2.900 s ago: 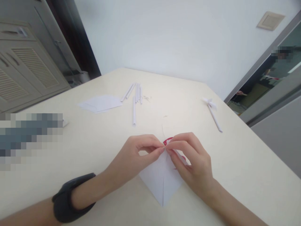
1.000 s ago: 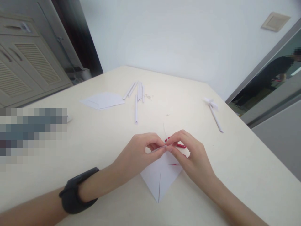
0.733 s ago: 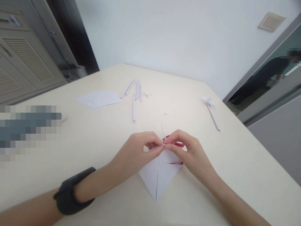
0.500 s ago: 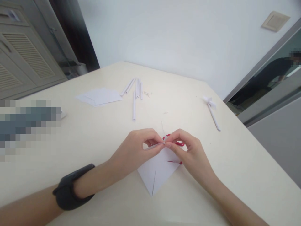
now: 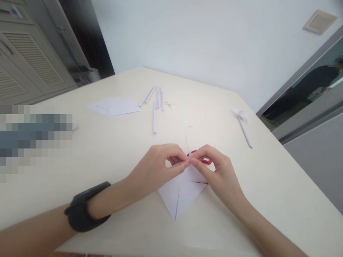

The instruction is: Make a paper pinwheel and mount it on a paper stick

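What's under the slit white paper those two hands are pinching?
A red object, perhaps scissors, shows past the far side of the white paper and along its right slit. The rest is hidden by paper and the right hand.

I can read no writing, number or brand anywhere here. A pale patch (image 5: pixel 17 11) on the drawer (image 5: pixel 25 18) at my upper left is too blurred to read, and my black wristband (image 5: pixel 80 214) shows me no legible marking.

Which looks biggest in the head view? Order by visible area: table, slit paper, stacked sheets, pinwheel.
Table
Slit paper
Stacked sheets
Pinwheel
The slit paper is nearer the camera, so its true size against the stacked sheets is unsure.
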